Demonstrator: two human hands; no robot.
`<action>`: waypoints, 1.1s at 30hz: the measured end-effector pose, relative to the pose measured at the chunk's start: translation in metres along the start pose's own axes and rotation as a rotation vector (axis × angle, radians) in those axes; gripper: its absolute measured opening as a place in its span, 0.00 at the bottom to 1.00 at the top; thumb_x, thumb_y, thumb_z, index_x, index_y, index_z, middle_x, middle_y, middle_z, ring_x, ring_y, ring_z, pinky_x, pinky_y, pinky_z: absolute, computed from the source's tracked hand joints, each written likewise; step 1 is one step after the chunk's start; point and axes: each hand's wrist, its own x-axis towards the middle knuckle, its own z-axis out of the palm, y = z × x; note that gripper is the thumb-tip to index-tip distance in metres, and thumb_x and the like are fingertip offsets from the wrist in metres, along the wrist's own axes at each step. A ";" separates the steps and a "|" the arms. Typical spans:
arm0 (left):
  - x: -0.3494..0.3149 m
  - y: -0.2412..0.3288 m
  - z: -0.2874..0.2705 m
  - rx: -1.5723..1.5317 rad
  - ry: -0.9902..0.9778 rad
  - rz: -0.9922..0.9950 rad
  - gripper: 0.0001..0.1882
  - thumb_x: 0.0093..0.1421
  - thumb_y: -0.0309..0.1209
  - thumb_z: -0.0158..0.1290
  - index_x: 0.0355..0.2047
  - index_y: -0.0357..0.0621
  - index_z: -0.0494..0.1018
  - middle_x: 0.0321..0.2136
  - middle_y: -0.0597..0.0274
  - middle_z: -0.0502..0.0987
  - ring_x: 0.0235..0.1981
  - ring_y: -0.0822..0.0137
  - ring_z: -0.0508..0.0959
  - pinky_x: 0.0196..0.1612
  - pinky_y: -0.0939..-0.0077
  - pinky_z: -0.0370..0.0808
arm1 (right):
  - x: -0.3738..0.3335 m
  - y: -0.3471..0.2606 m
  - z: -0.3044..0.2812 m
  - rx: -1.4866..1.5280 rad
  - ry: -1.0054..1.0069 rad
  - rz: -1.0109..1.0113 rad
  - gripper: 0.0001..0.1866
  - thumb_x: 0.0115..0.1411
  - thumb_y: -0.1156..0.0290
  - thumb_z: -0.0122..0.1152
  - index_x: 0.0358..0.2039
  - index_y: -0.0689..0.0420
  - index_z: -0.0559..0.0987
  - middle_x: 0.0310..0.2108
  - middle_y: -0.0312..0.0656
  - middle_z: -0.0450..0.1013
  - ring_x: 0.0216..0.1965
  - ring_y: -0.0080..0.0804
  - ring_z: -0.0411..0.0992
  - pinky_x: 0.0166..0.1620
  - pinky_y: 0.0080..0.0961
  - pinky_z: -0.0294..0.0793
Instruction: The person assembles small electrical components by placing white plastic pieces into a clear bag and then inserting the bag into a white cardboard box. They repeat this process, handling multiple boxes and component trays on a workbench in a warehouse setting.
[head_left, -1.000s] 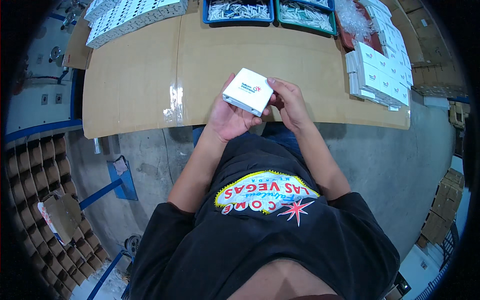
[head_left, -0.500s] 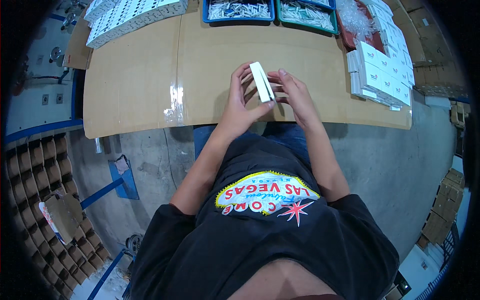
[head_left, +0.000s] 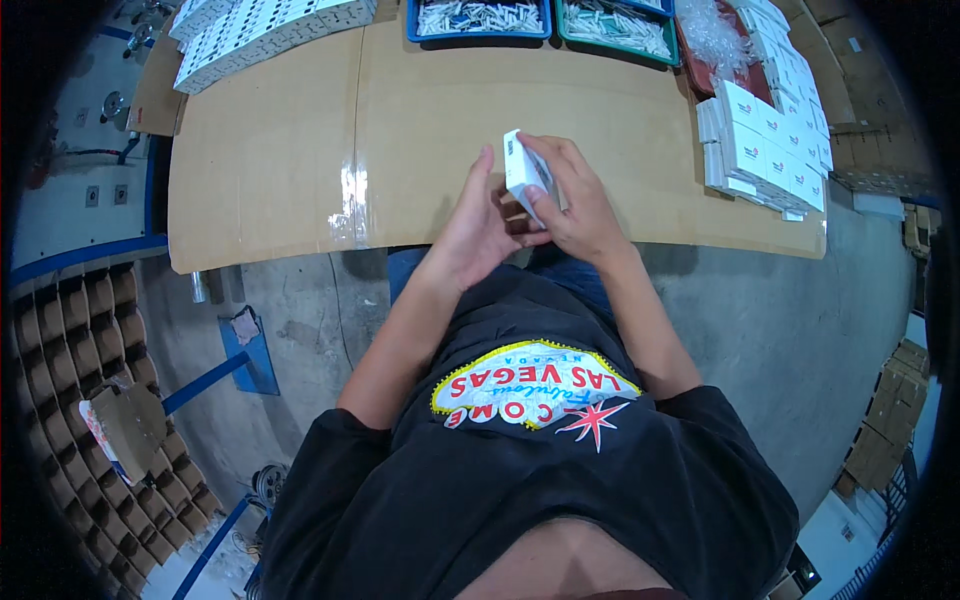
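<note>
Your right hand [head_left: 588,218] grips 1 white box [head_left: 516,165] between its fingers [head_left: 562,157], tilted above the cardboard-covered surface [head_left: 270,150]; your left hand [head_left: 470,228] is open just beside it.

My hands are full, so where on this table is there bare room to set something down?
Bare cardboard spreads left of the left hand, nearer than the patterned white boxes. Another patch lies between the right hand and the stacked white boxes. Crowded: the far edge, with the blue tray and green tray; the right end, with the red tray and those stacks.
</note>
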 end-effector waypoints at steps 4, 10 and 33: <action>-0.004 -0.008 0.026 0.033 0.108 0.136 0.33 0.71 0.63 0.40 0.61 0.50 0.66 0.47 0.61 0.75 0.47 0.66 0.77 0.52 0.64 0.74 | -0.003 0.003 0.008 -0.021 -0.034 -0.044 0.31 0.63 0.56 0.65 0.62 0.59 0.73 0.54 0.52 0.71 0.51 0.48 0.75 0.52 0.37 0.75; -0.008 -0.006 0.027 0.107 0.199 0.267 0.33 0.73 0.60 0.40 0.60 0.43 0.68 0.45 0.61 0.75 0.46 0.68 0.76 0.51 0.67 0.73 | -0.003 0.003 0.018 0.056 -0.007 -0.033 0.35 0.61 0.53 0.68 0.64 0.58 0.73 0.62 0.54 0.69 0.59 0.52 0.72 0.59 0.36 0.73; 0.005 -0.014 0.020 0.140 0.216 0.499 0.26 0.74 0.51 0.42 0.60 0.44 0.67 0.48 0.62 0.74 0.50 0.71 0.74 0.54 0.70 0.72 | -0.003 -0.002 0.029 0.348 0.013 0.031 0.27 0.73 0.62 0.52 0.67 0.63 0.68 0.68 0.57 0.64 0.71 0.49 0.61 0.69 0.38 0.61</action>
